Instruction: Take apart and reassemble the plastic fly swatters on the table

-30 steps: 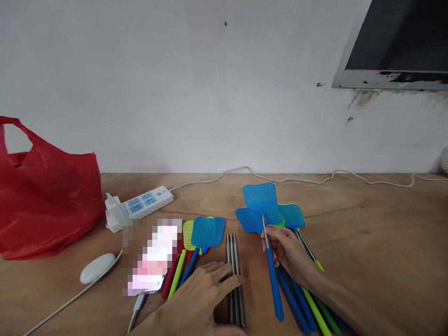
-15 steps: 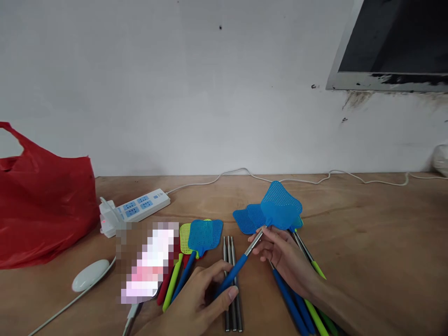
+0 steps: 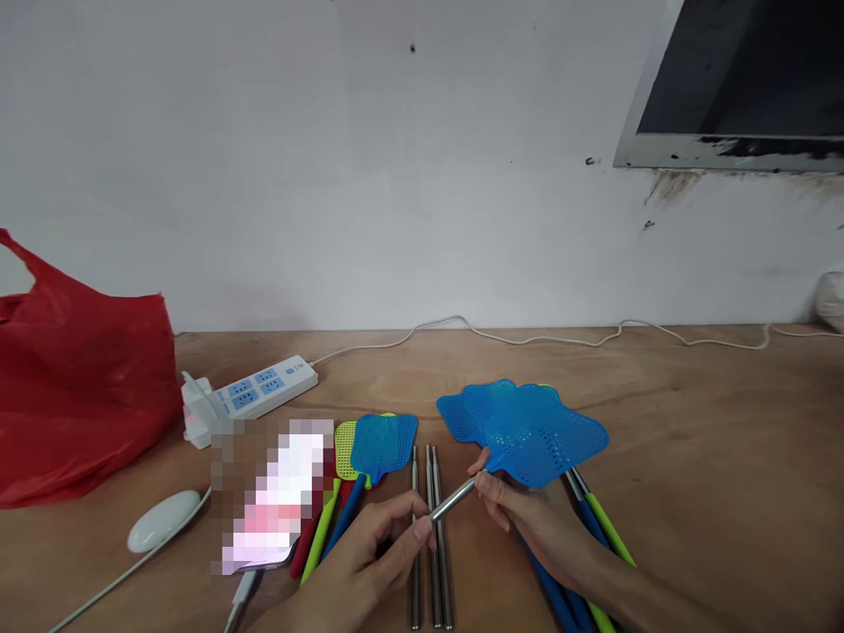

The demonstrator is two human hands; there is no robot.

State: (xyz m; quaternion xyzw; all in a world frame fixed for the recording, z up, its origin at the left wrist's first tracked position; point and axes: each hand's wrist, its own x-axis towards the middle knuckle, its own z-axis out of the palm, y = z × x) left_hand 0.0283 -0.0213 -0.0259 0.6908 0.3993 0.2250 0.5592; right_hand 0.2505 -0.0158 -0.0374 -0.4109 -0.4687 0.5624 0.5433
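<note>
A blue fly swatter (image 3: 547,435) with a metal shaft is held between both hands, its mesh head tilted toward the right. My left hand (image 3: 369,554) is closed around the lower part of the shaft; the blue grip seen earlier is hidden in it. Close below the head, my right hand (image 3: 531,519) pinches the neck. Under the held shaft lie three metal rods (image 3: 442,563), side by side. Beneath my right hand and forearm, more swatters (image 3: 465,411) with blue and green handles are piled. Blue, yellow-green and red swatters (image 3: 382,444) overlap just beyond my left hand.
A pixelated phone (image 3: 280,501) with a cable lies at the left, near a white oval device (image 3: 163,521). Behind it are a white power strip (image 3: 270,389) and a red plastic bag (image 3: 85,387). A white cord (image 3: 527,339) runs along the wall.
The held swatter's head has swung down to the right and toward me. My left hand has moved up toward the metal shaft, and the blue grip no longer shows.
</note>
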